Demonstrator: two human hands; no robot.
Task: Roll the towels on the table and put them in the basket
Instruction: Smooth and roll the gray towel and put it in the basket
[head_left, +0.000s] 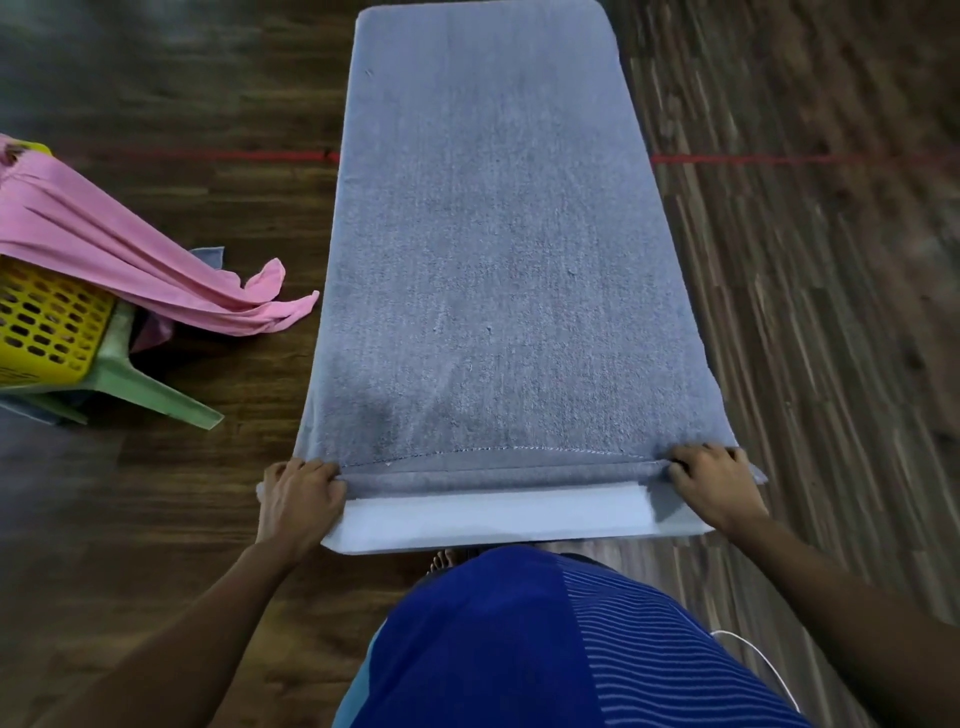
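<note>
Your left hand (298, 499) and right hand (714, 486) both curl onto the near hem of the grey towel (498, 260) that's spread over the table (493, 522). Off to your left, a pink towel (104, 244) drapes out of the yellow basket (47, 322) on a green stool (156, 387).

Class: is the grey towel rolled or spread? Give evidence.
Mostly spread: the grey towel lies flat; only its near edge is curled, gripped by left hand and right hand.
</note>
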